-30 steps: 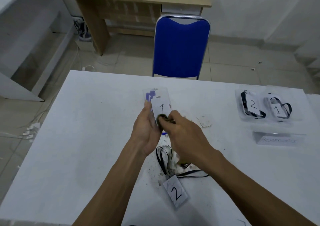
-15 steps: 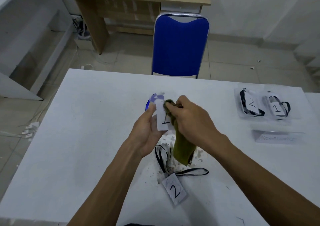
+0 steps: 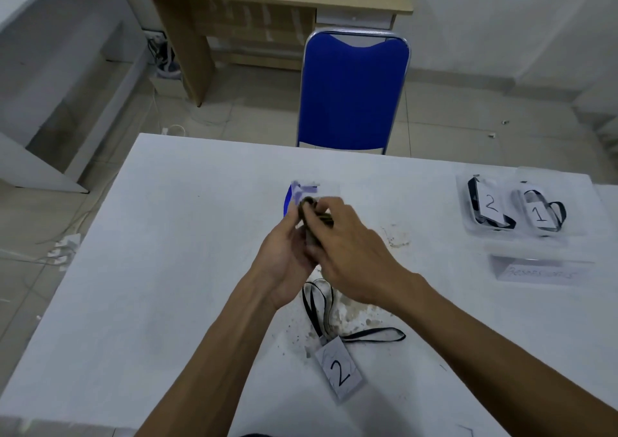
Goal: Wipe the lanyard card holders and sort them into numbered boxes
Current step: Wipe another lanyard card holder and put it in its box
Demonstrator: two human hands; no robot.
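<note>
Left hand point(image 3: 284, 256): fingers curled, the blurred card holder point(image 3: 306, 191) is gripped above the desk point(image 3: 167, 269).
Right hand point(image 3: 347, 252): the olive cloth point(image 3: 309, 217) is pinched against it.

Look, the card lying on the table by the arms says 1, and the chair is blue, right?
Not quite. In the head view the card lying on the table by the arms says 2, not 1. The chair is blue, as you said.
</note>
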